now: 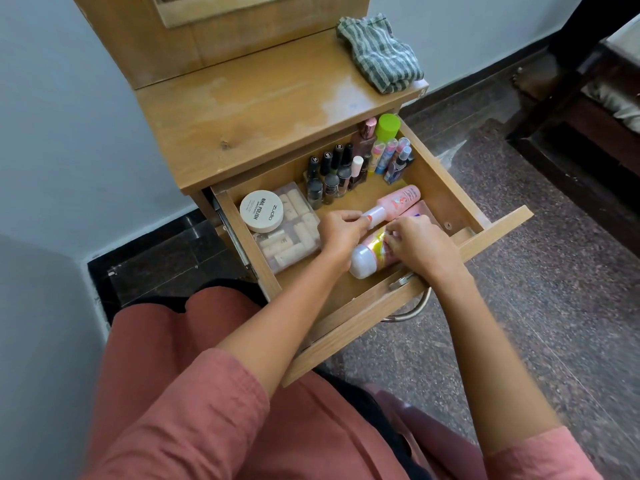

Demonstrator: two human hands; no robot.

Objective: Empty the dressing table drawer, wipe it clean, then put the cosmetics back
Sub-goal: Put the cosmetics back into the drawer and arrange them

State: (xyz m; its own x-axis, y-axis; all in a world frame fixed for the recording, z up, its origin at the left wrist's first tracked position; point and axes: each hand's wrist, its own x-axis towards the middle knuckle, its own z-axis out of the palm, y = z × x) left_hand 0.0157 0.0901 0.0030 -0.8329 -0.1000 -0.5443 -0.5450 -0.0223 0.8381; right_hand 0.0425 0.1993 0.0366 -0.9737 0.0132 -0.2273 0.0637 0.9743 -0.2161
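My left hand (341,227) pinched the pink bottle (398,200) by its cap; my right hand (420,245) clasped the foil bottle (367,258). A slip could topple the nail polishes (329,178) just beyond.

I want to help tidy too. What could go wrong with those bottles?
The left hand pinches the pink bottle by its cap end while the right hand grips the gold-labelled bottle; either could slip.
The nail polish bottles stand upright just behind; a bump might topple them.
The round tub rests on the clear box and might slide off if that is lifted.
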